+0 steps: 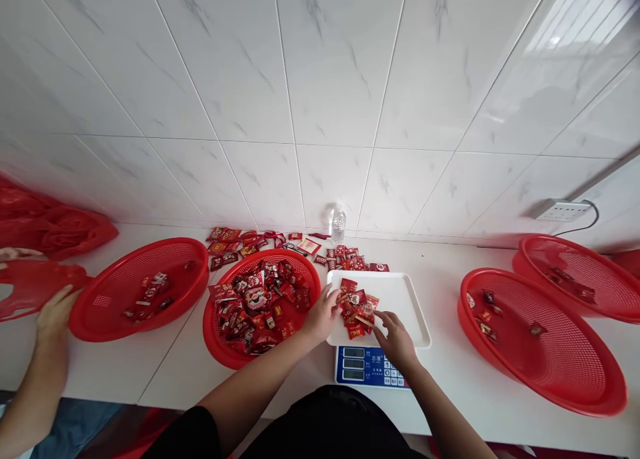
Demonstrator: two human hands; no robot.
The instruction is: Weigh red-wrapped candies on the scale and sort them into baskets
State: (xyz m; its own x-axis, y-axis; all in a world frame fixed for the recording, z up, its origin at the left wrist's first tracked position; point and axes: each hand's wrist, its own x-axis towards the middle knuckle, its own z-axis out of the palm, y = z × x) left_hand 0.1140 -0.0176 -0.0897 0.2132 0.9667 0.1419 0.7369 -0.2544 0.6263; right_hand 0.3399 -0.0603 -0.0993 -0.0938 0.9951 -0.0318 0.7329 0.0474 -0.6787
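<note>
Red candy packets (356, 299) lie in a small pile on the white tray (400, 292) of a digital scale, whose blue panel (370, 367) faces me. My left hand (323, 314) is at the tray's left edge, its open fingers reaching to the pile. From the right, my right hand (394, 338) comes over the tray's front edge, fingers apart and touching the nearest packets. Neither hand visibly lifts a packet. Just left of the scale, a red plastic basket (209, 336) holds many mixed red and dark candy packets, partly behind my left forearm.
Loose packets (223, 240) and a clear bottle (339, 226) stand along the wall. Red baskets with a few packets are at left (103, 319), right (565, 359) and far right (620, 286). Another person's hand (55, 309) holds a red bag (45, 286). A power strip (560, 210) hangs at right.
</note>
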